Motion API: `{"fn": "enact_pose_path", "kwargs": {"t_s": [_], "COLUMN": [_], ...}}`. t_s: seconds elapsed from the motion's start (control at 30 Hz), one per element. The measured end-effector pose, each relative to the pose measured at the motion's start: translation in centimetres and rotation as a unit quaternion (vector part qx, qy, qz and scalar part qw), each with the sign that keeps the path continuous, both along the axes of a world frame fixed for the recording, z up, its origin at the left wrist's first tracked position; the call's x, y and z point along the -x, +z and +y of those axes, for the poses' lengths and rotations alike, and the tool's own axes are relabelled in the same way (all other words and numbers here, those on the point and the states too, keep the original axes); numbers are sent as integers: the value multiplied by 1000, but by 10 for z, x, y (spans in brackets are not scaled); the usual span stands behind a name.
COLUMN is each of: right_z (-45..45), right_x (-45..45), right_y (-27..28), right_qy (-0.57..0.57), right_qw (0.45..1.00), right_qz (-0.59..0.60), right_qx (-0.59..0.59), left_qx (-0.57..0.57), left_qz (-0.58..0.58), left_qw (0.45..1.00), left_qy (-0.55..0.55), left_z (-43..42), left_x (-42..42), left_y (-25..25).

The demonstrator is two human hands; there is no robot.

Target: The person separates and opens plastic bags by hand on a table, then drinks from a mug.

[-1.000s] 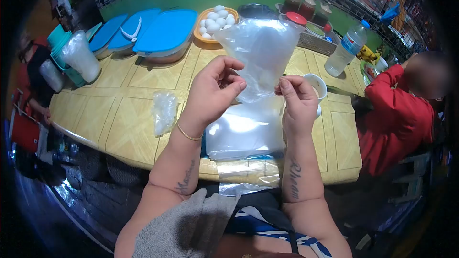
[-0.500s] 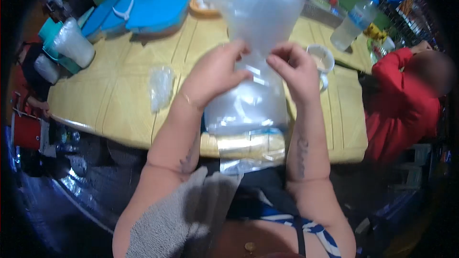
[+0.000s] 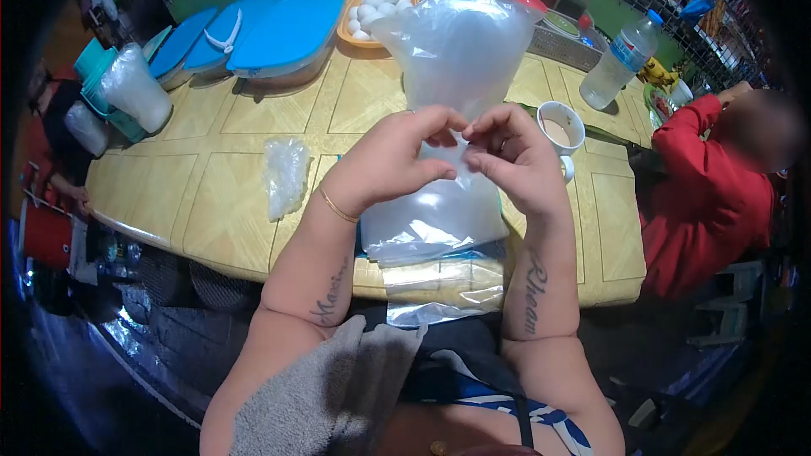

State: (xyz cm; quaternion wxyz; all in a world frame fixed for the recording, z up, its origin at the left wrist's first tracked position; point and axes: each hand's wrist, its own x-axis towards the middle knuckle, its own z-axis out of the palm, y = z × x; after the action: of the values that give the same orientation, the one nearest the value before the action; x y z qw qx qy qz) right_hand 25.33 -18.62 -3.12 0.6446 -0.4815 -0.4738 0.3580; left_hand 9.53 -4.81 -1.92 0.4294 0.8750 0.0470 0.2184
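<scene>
A large clear plastic bag (image 3: 460, 51) stretches away from me over the table, wide at its far end and narrow by my hands. My left hand (image 3: 405, 152) curls at this narrow part, fingertips and thumb on the plastic. Opposite it, my right hand (image 3: 515, 152) pinches the plastic, its fingertips almost touching the left ones. The exact grip is partly hidden. Below the hands lies more shiny clear plastic (image 3: 431, 224), and a flat clear sheet (image 3: 443, 291) hangs over the near table edge. A small crumpled plastic bag (image 3: 286, 176) lies to the left.
A cup (image 3: 561, 128) with drink residue stands right of my hands, near a water bottle (image 3: 623, 59). Blue-lidded containers (image 3: 287, 29) and an orange basket (image 3: 345, 32) of eggs are at the back. A person in red (image 3: 710, 194) sits at the right.
My hands have come closer together, their fingertips now nearly meeting over the plastic. The view has shifted slightly, so the table sits lower in it.
</scene>
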Motion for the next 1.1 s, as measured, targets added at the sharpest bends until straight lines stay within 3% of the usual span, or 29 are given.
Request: {"fn": "enact_pose_path", "kwargs": {"t_s": [0.2,0.3,0.4,0.5,0.57,0.63,0.73,0.8,0.93,1.1], "right_z": [2,4,6,6,-2,8,11,11,14,14], "right_x": [-10,-11,-23,-9,-4,2,8,1,-3,-10], "right_y": [-2,1,-10,-8,-5,-2,1,-7,-16,-24], "right_qy": [-74,-99,-31,-23,-68,-102,-95,-93,-97,-132], "right_qw": [994,987,991,995,997,988,993,993,994,991], "right_qz": [76,123,126,82,-16,-113,-8,42,51,5], "right_qx": [-36,-18,-23,-50,-10,25,67,61,-4,-31], "left_qx": [171,179,209,210,105,144,44,124,160,84], "left_qz": [21,21,6,-6,-15,-43,-83,-61,-78,-71], "left_qw": [984,982,976,975,989,986,990,988,983,992], "left_qy": [45,63,65,80,102,76,102,74,48,57], "left_z": [1,3,4,1,4,-1,1,-2,2,5], "left_x": [1,0,-1,-2,-7,-7,-7,5,-1,-2], "left_y": [1,1,-3,0,-9,-6,-8,8,-1,-8]}}
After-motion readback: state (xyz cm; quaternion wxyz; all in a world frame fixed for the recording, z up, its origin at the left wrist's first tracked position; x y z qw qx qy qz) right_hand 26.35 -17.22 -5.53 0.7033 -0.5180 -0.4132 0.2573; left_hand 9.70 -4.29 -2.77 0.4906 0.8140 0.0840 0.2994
